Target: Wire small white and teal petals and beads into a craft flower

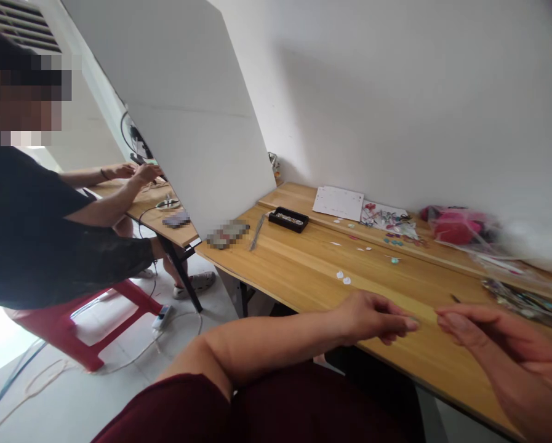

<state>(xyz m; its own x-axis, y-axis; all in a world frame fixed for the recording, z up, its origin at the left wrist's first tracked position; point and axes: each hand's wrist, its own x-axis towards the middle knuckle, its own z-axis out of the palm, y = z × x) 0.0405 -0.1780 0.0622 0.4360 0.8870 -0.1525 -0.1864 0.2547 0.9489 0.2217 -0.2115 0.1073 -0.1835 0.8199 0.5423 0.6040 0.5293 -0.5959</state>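
Observation:
Over the front part of the wooden table (298,277), my left hand (380,317) points to the right with thumb and fingers pinched together. Facing it across a small gap, my right hand (501,347) has its thumb and forefinger pressed together too. Whatever either pinch holds is too small to make out. Two small white pieces (343,278) lie on the table beyond my left hand. A tiny teal piece (394,260) rests farther back. Behind my right hand is a cluster of thin tools (525,298), partly hidden by it.
Toward the back are a black tray (288,219) of small parts, white sheets (338,203), colourful pieces (389,218) and a plastic bag with pink contents (460,227). A white panel (202,123) stands at the left. Beyond it, a person (40,227) works at another table.

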